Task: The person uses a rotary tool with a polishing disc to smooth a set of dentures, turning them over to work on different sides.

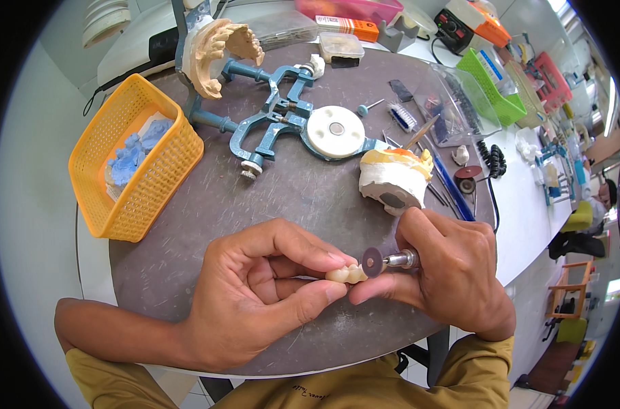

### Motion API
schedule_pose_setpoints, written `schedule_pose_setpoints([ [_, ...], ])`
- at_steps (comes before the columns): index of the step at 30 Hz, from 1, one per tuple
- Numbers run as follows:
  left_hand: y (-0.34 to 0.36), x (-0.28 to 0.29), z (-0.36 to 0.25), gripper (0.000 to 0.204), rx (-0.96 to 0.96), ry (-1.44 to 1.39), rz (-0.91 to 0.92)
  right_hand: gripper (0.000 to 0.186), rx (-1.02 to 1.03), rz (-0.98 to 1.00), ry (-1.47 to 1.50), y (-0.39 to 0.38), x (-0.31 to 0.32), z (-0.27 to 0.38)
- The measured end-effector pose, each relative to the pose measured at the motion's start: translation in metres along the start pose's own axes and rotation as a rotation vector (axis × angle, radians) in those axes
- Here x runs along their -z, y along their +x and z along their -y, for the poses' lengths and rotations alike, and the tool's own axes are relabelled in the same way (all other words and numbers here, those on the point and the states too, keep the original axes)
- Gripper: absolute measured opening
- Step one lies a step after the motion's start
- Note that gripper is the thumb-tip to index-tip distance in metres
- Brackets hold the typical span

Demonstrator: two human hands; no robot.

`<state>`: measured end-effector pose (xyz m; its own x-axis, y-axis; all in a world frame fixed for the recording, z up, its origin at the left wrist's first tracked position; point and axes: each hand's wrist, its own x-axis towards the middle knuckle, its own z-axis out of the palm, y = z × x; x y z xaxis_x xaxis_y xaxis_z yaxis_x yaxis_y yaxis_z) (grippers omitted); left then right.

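Between the thumb and fingers of my left hand [255, 290] is a small cream-coloured dental bridge [349, 274] of joined teeth. My right hand [446, 269] grips a rotary handpiece [404, 259] with a metal collar. A dark purple cutting disc [372, 262] on its tip sits at the right end of the bridge; whether they touch I cannot tell. My right thumb reaches under the disc toward the left fingertips. Just beyond my right hand lies a white plaster dental model [391, 184] with orange and yellow on top.
A blue-green articulator [276, 116] with a tan upper cast [211, 58] spreads across the far table. At left stands a yellow basket [139, 163] holding a blue impression [136, 153]. A brush [402, 117], a clear box [463, 105] and a blue-handled tool [453, 180] lie right.
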<state>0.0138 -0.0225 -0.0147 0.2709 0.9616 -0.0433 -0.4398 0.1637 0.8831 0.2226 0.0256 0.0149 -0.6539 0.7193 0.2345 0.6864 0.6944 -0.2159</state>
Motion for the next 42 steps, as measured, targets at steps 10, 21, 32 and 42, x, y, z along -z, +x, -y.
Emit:
schedule_pose_setpoints([
  [10, -0.0001, -0.0007, -0.0015, 0.023, 0.001, 0.008, -0.006, 0.061, 0.004, -0.001, -0.003, 0.0004, -0.0005, 0.0005],
  [21, -0.0005, 0.0006, -0.0004, 0.022, 0.027, 0.001, -0.017, 0.058, 0.055, 0.02, -0.061, 0.0003, 0.0003, -0.0003],
  [32, -0.0005, 0.0017, -0.0015, 0.023, 0.07, 0.024, -0.045, 0.06, 0.001, -0.027, 0.047, 0.0004, 0.0029, 0.0034],
  [42, -0.0015, -0.0019, -0.0034, 0.022, 0.075, 0.011, -0.058, 0.059, 0.062, 0.016, -0.04, 0.0009, 0.0008, 0.0029],
])
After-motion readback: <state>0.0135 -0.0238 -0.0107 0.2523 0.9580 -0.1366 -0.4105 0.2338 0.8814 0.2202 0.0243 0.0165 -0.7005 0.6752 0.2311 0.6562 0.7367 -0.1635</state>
